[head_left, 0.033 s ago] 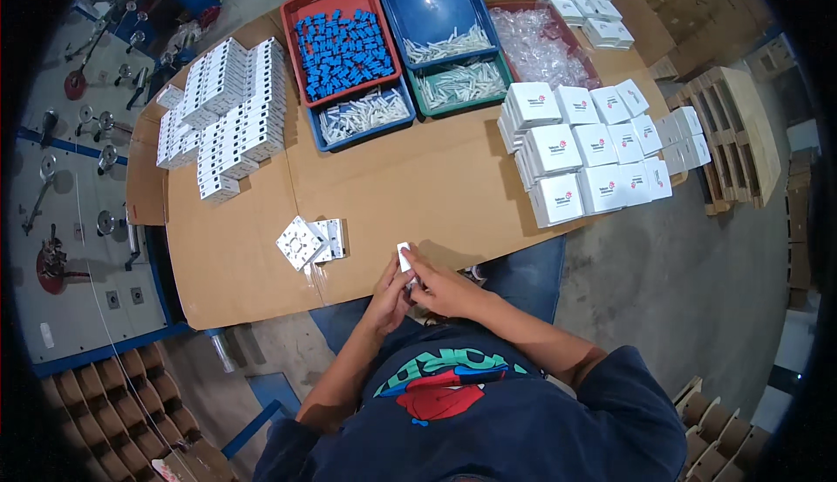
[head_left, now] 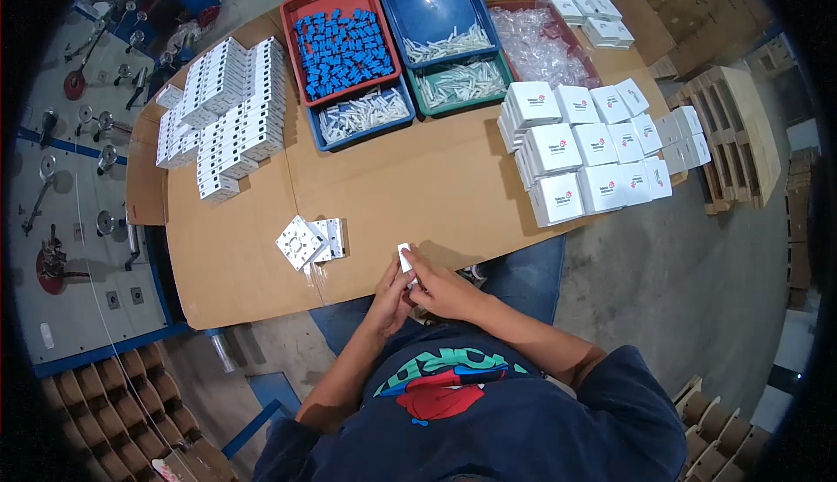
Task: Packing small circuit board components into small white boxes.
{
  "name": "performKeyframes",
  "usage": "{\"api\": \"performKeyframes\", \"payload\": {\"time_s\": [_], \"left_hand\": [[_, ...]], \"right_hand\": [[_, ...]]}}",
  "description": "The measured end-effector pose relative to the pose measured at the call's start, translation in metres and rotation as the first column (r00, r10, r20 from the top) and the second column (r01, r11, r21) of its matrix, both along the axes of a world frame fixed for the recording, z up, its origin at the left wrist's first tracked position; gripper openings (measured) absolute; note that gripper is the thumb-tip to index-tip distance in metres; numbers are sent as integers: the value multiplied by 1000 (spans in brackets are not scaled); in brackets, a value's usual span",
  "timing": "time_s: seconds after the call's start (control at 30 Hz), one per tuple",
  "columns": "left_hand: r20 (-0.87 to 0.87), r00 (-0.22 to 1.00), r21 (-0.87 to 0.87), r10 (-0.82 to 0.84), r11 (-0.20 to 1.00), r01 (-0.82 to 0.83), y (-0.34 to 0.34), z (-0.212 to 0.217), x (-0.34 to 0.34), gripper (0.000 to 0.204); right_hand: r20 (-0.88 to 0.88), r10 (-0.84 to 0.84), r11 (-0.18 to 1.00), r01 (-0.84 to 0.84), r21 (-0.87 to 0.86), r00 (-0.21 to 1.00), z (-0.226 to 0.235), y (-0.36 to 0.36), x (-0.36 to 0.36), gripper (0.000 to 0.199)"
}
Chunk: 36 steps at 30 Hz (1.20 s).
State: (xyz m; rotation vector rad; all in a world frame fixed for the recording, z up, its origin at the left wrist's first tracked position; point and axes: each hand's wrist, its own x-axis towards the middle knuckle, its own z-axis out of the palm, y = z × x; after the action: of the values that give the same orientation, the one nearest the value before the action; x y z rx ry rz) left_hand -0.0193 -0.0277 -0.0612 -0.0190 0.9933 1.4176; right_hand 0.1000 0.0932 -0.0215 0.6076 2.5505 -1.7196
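Observation:
Close to my body, at the table's near edge, both hands hold one small white plastic housing (head_left: 404, 258), seen nearly edge-on. My left hand (head_left: 390, 295) wraps it from the left and below. My right hand (head_left: 443, 288) grips it from the right, fingers laid along its side. Most of the housing is hidden by my fingers. To the left of my hands lie a few white square plates (head_left: 299, 242) with holes, one turned askew against the others.
Stacked white housings (head_left: 231, 103) stand at the far left. Behind are a red tray (head_left: 288, 24) of blue connectors, a blue tray (head_left: 321, 144) and a green tray (head_left: 427, 109) of white sticks, and a bin of clear plastic parts (head_left: 540, 46). Piled white boxes (head_left: 555, 151) stand right.

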Motion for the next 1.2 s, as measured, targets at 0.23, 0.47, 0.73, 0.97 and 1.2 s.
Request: {"api": "performKeyframes", "payload": {"time_s": [0.23, 0.47, 0.73, 0.97, 1.2], "left_hand": [[70, 990, -25, 119, 993, -117, -8, 7, 23, 51], [103, 983, -22, 150, 989, -148, -20, -12, 39, 49], [73, 974, -48, 217, 976, -213, -31, -26, 51, 51], [-34, 999, -88, -37, 996, 34, -15, 24, 19, 70], [-964, 235, -77, -127, 974, 215, -12, 66, 8, 80]], "right_hand": [[-17, 8, 995, -6, 97, 1000, -15, -14, 12, 70], [49, 95, 995, -95, -15, 994, -9, -13, 21, 70], [-8, 101, 987, -101, -128, 995, -3, -14, 26, 66], [-86, -172, 946, 140, -293, 981, -5, 0, 30, 62], [65, -175, 858, 185, -479, 982, 33, 3, 26, 55]]}}
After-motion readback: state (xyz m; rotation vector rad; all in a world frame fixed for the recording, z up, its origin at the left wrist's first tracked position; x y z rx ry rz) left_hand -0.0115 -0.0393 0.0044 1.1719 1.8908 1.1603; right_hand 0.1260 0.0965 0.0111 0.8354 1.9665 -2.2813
